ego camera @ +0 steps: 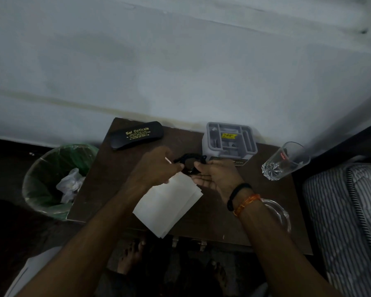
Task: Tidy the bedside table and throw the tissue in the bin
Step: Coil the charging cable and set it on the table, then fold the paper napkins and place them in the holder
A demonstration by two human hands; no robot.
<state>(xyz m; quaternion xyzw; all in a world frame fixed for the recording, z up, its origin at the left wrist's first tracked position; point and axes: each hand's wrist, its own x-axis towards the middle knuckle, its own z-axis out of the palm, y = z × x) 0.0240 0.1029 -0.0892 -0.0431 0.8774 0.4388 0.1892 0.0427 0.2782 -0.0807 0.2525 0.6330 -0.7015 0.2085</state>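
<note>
Head view showed us bent over the bedside table point(116, 189), both hands meeting above its middle. Our left hand point(156, 168) and right hand point(216, 179) each pinched a small black object point(190, 166), something corded or strapped, though the dim light kept us from naming it. Both sets of fingers were curled onto it, so neither hand was free.

The tissue point(169, 206) lay flat and folded on the table just below our hands, not yet picked up. The bin point(51, 181) stood beside the table's left edge, lined in green and already holding crumpled waste.

A black spectacle case point(137, 135) sat at the far left of the table, a grey organiser point(229, 139) behind our hands, a drinking glass point(285, 160) at the right.

We judged ourselves still in the tidying step, sorting this black item. Next we would need to set it down somewhere, perhaps in the organiser, then free a hand for the tissue and carry it left to the bin.
</note>
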